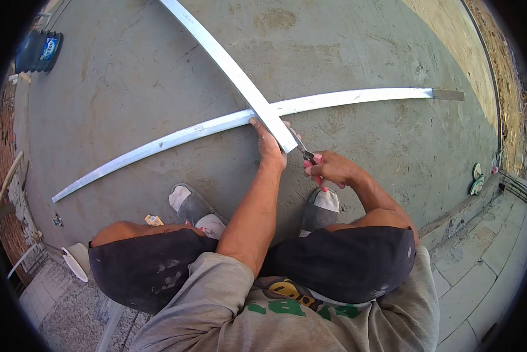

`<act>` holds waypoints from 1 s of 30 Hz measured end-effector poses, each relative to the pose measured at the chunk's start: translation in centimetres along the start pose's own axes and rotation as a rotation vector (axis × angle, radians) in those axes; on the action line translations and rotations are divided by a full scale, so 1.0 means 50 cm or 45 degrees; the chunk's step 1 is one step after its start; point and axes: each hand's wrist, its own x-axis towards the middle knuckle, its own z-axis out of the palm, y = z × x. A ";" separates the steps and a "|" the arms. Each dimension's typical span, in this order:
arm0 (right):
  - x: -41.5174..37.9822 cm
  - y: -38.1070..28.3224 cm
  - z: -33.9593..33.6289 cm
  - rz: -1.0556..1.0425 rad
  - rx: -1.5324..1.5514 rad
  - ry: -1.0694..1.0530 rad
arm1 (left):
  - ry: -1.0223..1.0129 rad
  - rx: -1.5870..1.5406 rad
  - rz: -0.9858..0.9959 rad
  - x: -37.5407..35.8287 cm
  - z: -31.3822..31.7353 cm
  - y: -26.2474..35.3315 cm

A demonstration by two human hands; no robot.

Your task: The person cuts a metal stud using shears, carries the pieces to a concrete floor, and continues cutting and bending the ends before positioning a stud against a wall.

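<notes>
My left hand (269,144) is wrapped round the near end of a long silvery metal profile (228,67), which stretches away toward the upper left. In my right hand (334,169) is a pair of tin snips (317,159) with red handles. The snips' jaws are at the edge of the profile's near end, beside my left fingers; whether they bite into the metal is too small to tell. Under the held profile, a second metal profile (351,97) lies crosswise on the floor, with a duller grey piece (448,94) at its right end.
Smooth grey concrete floor (128,88) spreads ahead. A dark jug (39,51) with a blue label stands at the upper left. Sandals (477,179) lie by the step edge (460,223) on the right. My slippered feet (319,211) are just below the hands.
</notes>
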 end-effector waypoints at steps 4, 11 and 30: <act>0.013 0.047 -0.005 0.001 0.090 -0.079 | 0.023 -0.065 -0.045 0.001 0.005 -0.012; -0.022 0.018 -0.015 0.023 0.105 -0.062 | -0.079 0.002 0.039 0.004 0.011 -0.016; 0.018 0.018 -0.015 -0.033 -0.104 -0.071 | 0.014 0.073 0.016 0.004 -0.001 -0.010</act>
